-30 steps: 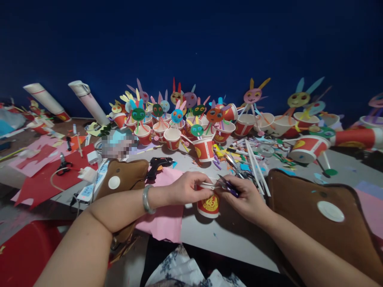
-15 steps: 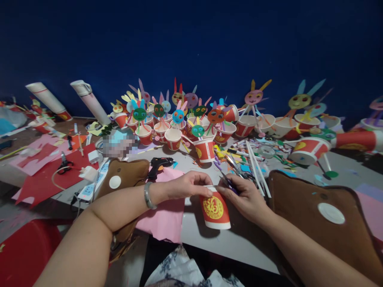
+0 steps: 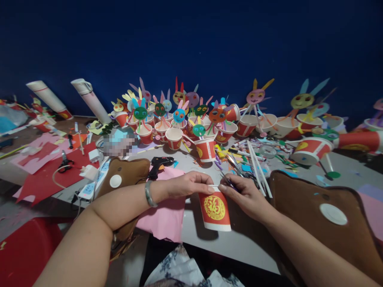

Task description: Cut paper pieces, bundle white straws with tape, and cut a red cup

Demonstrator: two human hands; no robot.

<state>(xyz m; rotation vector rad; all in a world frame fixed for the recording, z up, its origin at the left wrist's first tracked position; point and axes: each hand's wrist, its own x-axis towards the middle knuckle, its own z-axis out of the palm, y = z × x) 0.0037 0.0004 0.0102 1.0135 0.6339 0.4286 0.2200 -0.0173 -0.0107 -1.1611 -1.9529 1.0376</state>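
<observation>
A red piece of paper cup wall (image 3: 214,210) with a yellow round emblem hangs in front of me, its white rolled rim at the top. My left hand (image 3: 193,185) is closed on that rim at its left part, thumb in front. Scissors (image 3: 229,182) rest in my right hand (image 3: 245,195), blades pointing up and left. The thumb and fingertips of that same hand pinch the right end of the rim. Fingers hide part of the rim and the scissor handles.
Behind the hands stand several paper cups (image 3: 173,139) with paper rabbit faces. A black glue gun (image 3: 157,166) lies by pink paper (image 3: 167,217). Brown pads (image 3: 317,239) flank the work spot. White sticks (image 3: 259,169) and a power strip (image 3: 88,190) lie nearby.
My right hand has shifted slightly left along the rim. The cup piece now faces me a little more squarely; both hands keep their hold.
</observation>
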